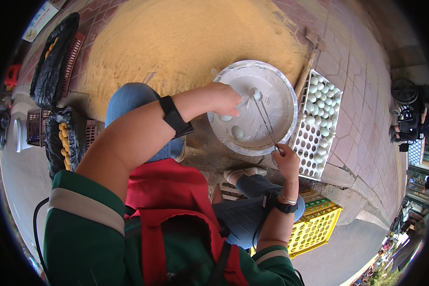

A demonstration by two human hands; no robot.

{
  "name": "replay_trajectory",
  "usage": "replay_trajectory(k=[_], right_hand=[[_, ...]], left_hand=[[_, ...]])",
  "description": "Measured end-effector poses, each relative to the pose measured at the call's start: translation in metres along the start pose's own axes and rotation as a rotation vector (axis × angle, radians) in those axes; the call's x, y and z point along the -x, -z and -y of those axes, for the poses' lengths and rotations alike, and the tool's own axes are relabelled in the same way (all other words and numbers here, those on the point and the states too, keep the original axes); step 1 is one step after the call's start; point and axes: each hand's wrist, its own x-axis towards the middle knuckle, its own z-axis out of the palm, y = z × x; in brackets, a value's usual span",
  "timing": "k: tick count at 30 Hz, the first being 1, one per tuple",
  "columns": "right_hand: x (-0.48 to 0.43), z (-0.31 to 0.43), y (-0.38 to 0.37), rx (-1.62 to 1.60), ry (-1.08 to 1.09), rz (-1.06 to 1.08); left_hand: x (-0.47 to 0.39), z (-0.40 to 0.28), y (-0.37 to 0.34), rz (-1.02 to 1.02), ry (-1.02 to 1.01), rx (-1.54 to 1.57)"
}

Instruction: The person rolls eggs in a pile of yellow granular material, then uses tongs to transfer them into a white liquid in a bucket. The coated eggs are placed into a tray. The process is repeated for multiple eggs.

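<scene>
My right hand (287,161) grips the handle end of twisted-wire tongs (265,116). Their far end is at a pale egg (256,94) in a wide round basin (294,107) of grey-white paste. Over the basin's left side is my left hand (224,99), fingers bent and apart, with nothing visible between them. One egg (224,117) lies just below that hand, partly hidden by it; another egg (237,132) sits in the paste nearby. Right of the basin, a white plastic egg tray (305,157) holds several pale bluish eggs (320,103) and has bare pockets at its lower left.
A layer of yellow-brown husk-like material (186,43) spreads beyond the basin. A wooden-handled tool (306,71) lies between basin and tray. Black-lined crates (66,139) with yellow-brown coated pieces stand at left. A yellow plastic crate (312,230) is by my right knee.
</scene>
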Motion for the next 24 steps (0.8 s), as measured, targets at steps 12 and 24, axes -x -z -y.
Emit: replay_trajectory(k=[12, 24], right_hand=[[-0.009, 0.012, -0.017, 0.247, 0.08, -0.116], [0.0, 0.024, -0.023, 0.281, 0.202, -0.131]], left_hand=[[-0.005, 0.008, -0.012, -0.088, -0.026, -0.005], [-0.004, 0.007, -0.01, -0.058, -0.001, -0.003]])
